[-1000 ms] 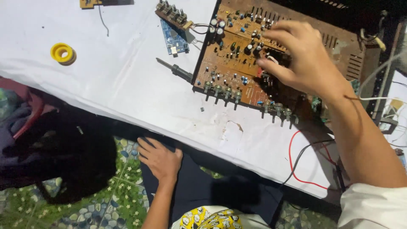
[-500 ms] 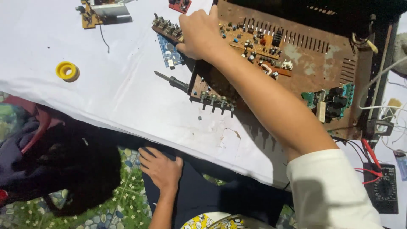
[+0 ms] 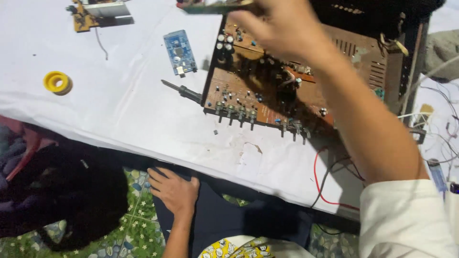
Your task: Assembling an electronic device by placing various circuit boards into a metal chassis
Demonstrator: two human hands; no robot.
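My right hand (image 3: 282,28) is raised and blurred above the top of a large brown circuit board (image 3: 248,95) studded with knobs and parts. Its fingers grip a narrow green board strip (image 3: 215,6) at the frame's top edge. My left hand (image 3: 174,191) rests flat on my dark trouser leg below the table edge, fingers apart, holding nothing. A small blue circuit board (image 3: 179,51) lies left of the brown board. A dark screwdriver (image 3: 184,91) lies against the brown board's left edge.
A white cloth (image 3: 119,119) covers the table. A yellow tape roll (image 3: 57,82) lies at the left, a small orange board (image 3: 83,16) at the top left. Red wire (image 3: 317,177) and tangled cables run at the right. A dark bag (image 3: 71,200) sits on the patterned floor.
My right hand went from the brown board's middle to the knobbed strip beside the blue board, then lifted it up and to the right. My left hand stayed on my leg.
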